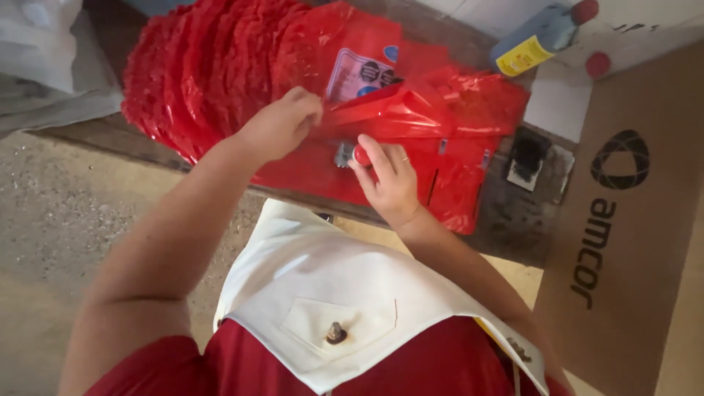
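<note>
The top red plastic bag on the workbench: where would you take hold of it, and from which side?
Judging by its pose, grip the top red bag at its gathered near-left edge, where the left hand pinches it, coming from the left. The film bunches there into a ridge; elsewhere it lies flat on the stack of red bags.

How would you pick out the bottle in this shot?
Start at the big brown cardboard box on the right and look past its upper edge to the top of the view. The bottle lies tilted there: blue body, yellow label, red cap, apart from the red plastic bags.
</note>
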